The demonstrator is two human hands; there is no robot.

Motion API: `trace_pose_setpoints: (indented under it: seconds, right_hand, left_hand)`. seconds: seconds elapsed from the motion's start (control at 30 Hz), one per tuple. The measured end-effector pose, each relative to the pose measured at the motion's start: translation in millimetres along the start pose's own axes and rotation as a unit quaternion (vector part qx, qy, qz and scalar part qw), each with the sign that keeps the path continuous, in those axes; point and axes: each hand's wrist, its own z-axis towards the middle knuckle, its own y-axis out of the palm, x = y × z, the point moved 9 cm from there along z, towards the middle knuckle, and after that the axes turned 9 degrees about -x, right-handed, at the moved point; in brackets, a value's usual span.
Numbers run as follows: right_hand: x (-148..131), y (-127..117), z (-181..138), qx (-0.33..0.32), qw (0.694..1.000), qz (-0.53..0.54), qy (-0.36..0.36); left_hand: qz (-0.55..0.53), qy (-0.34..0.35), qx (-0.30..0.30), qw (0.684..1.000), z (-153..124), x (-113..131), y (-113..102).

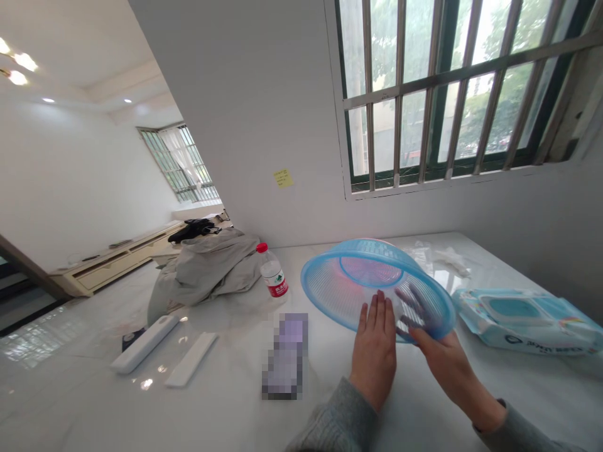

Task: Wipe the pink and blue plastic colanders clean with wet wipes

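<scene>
Holding up a round sky-blue plastic colander point(330, 295), tilted steeply over a white marble-look table point(94, 339), with translucent walls, fine radial slots, a smooth wide rim, a smaller ring at its centre and a pinkish glow showing through inside that ring. Left hand point(373, 351) staying open, fingers straight and close together, lying flat against the colander's near lower side, no visible closing around the rim. Right hand point(443, 367) reaching to the colander's lower right edge, fingers point(414, 311) spread across the slotted wall and motion-blurred, so firm grip or loose contact impossible to tell. Grey knit sleeves point(336, 424) covering both forearms, coming in below the colander. Just left of the colander, a water bottle point(272, 279) with red cap standing upright, a crumpled grey cloth point(207, 270) piled further left with a black item point(193, 230) on top. Down-left of the colander, a pixelated object point(285, 356) and two white plastic bars point(144, 344) point(191, 359) lying apart. Touching-close on the colander's right, a blue-and-white wet-wipes pack point(522, 323) lying flat, crumpled clear plastic point(445, 260) just behind. Beyond the colander, a barred window point(452, 88) and a yellow sticky note point(282, 178) on the wall.
</scene>
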Motion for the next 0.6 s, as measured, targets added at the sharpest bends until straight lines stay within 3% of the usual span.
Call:
trace_pose_setpoints:
  seconds: [0.23,0.37,0.47,0.6]
  right_hand:
    - [-41.5,-24.6,4.8,0.029,0.998,-0.052,0.011]
    - [-54.3,-33.1,5.9,0.056,0.993,-0.106,-0.008]
    - [-55.3,-25.5,3.9,0.054,0.988,-0.137,-0.049]
    - [-35.6,-2.8,1.5,-0.009,0.989,-0.139,-0.054]
  left_hand:
    - [0.056,-0.004,-0.003,0.998,-1.6,-11.0,8.6]
    - [0.036,0.004,0.021,0.999,-2.7,-13.2,1.3]
    - [0.014,0.002,0.044,0.999,-3.5,-16.3,-8.8]
    - [-0.042,0.001,0.070,0.997,-4.8,-20.5,-18.2]
